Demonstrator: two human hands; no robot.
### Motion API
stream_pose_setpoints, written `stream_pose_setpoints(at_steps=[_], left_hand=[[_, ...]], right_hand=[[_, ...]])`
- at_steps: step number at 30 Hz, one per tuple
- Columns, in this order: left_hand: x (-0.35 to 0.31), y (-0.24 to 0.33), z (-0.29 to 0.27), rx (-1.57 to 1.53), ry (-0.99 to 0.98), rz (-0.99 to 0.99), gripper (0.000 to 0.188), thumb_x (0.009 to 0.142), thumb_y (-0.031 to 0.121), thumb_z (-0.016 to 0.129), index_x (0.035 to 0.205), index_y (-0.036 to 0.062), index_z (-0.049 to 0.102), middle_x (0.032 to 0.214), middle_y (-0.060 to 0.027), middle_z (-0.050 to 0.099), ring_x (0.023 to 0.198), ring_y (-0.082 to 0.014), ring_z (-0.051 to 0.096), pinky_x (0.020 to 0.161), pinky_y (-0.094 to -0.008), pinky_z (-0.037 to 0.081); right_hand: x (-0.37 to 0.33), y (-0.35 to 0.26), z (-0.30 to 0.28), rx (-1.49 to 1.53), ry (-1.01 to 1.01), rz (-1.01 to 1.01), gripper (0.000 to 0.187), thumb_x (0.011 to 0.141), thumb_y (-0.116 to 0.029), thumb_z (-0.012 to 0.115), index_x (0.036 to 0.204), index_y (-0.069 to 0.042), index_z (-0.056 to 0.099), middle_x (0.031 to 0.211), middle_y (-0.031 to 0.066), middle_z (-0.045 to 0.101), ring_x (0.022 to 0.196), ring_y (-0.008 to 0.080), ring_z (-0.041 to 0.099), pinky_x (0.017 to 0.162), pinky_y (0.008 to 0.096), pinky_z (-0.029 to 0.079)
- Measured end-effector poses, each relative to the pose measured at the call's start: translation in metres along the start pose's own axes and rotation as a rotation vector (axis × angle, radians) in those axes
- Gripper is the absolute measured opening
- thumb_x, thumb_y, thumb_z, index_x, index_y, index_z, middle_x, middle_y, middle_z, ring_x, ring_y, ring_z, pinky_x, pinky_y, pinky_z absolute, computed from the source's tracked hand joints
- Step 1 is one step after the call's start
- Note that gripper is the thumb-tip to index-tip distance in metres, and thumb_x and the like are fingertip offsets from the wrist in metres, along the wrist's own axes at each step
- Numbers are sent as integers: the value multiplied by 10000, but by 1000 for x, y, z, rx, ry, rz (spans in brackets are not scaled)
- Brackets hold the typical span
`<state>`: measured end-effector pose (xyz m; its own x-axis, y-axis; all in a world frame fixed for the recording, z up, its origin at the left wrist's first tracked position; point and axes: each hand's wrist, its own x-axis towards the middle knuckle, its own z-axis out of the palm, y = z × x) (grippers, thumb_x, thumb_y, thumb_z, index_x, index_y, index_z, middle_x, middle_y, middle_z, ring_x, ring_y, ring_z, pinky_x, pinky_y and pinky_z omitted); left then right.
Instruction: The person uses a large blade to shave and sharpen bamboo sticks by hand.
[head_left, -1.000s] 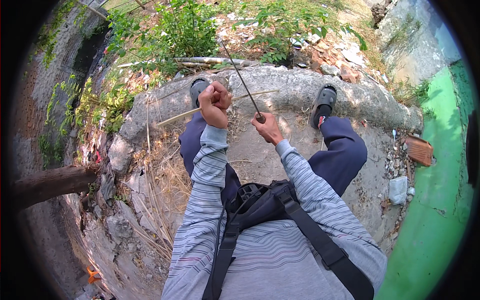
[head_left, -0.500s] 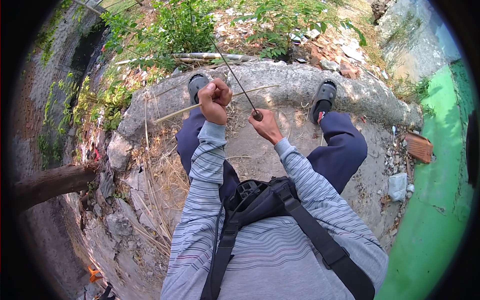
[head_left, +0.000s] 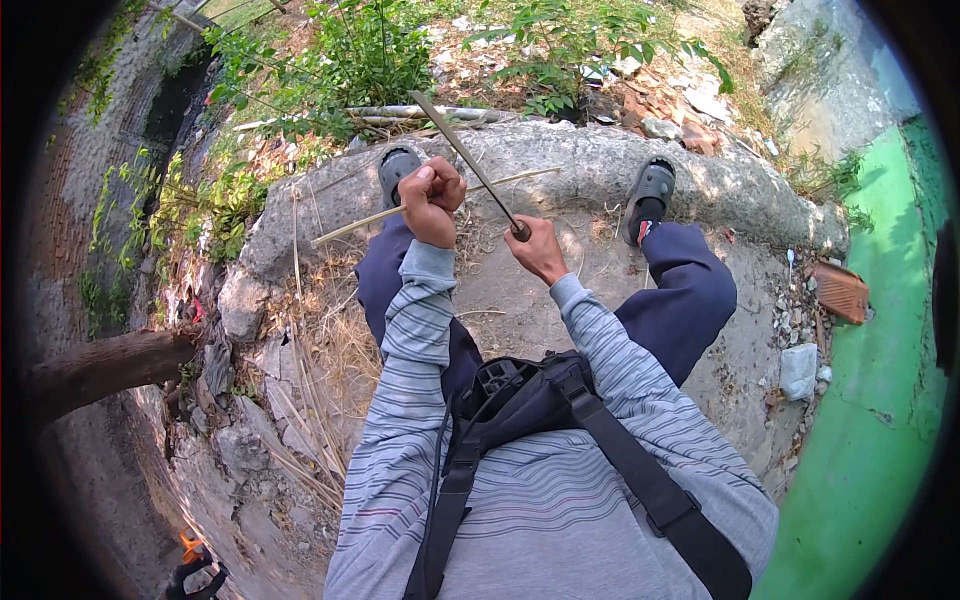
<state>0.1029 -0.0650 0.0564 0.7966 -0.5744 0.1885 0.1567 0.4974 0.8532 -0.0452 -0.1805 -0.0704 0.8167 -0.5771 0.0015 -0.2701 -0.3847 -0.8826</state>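
Left hand — fingers curled shut round strip, which juts out both sides near left shoe. Right hand — fingers wrapped on knife, blade crossing strip, contact unclear. Strip looks unsevered; amount done or left, can't tell.

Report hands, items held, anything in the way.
Left hand closed on thin straw-coloured strip; right hand closed on long brown-handled grey metal blade. Blade overlaps strip in view, contact unclear. Nothing visibly blocking either hand.
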Motion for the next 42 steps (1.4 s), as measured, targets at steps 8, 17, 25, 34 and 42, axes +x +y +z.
stream_pose_setpoints(at_steps=[8,17,25,34,42], left_hand=[[7,-1,-3,-6,-13,-4,434,937,365,409,693,15,491,560,-1,353,458,-86,284,448,-277,203],[3,7,21,155,-111,-27,456,929,380,426,691,10,546,570,3,420,478,-63,301,456,-272,179],[0,22,26,231,-150,-38,438,915,358,428,665,2,481,557,-12,384,475,-85,305,466,-277,213],[4,17,24,241,-144,-31,449,919,372,421,661,13,500,549,14,362,483,-75,296,464,-283,192],[-1,16,35,229,-187,-52,441,917,366,425,667,15,515,555,6,389,491,-76,307,468,-283,199]], right_hand=[[4,22,-1,-3,150,27,277,840,-185,669,763,58,562,589,144,516,542,174,458,563,390,412],[-7,8,-3,27,175,104,247,841,-176,680,767,45,596,587,146,564,516,196,499,554,387,426],[11,8,-6,1,104,81,251,835,-190,695,793,46,624,614,159,605,530,219,561,560,391,441],[-1,16,6,47,189,135,250,838,-178,668,763,46,587,578,134,547,532,188,486,562,399,412],[20,84,-11,-72,172,285,265,839,-230,680,847,35,681,722,213,675,694,357,690,666,447,501]])
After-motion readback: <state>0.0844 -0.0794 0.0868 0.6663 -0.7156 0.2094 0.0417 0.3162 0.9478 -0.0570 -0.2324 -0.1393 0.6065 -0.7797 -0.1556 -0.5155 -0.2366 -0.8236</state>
